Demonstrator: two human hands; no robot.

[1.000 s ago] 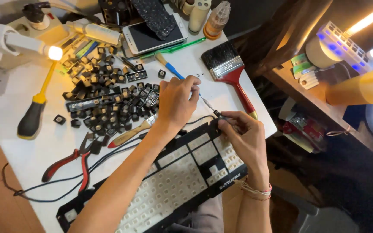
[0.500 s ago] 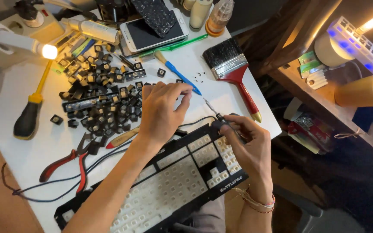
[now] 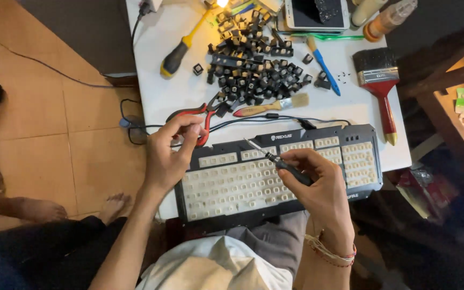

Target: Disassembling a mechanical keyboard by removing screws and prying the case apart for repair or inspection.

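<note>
Black keyboard frame with white switch plate [image 3: 345, 185] at near edge of white surface [image 3: 157, 91]; heap of black plastic keycaps [image 3: 253, 70] behind; red-handled flat paintbrush [image 3: 381, 88] right; yellow-black screwdriver [image 3: 181, 48] left of heap.

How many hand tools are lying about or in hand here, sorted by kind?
Screwdrivers: 2, the yellow-and-black screwdriver on the white table and the thin black screwdriver in the right hand.
Brushes: 2, the red-handled wide paintbrush and the small wooden-handled brush.
Pliers: 1, the red-handled pliers.
Total: 5.

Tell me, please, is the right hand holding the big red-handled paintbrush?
No, the right hand grips a small screwdriver over the keyboard; the paintbrush lies untouched.
</note>
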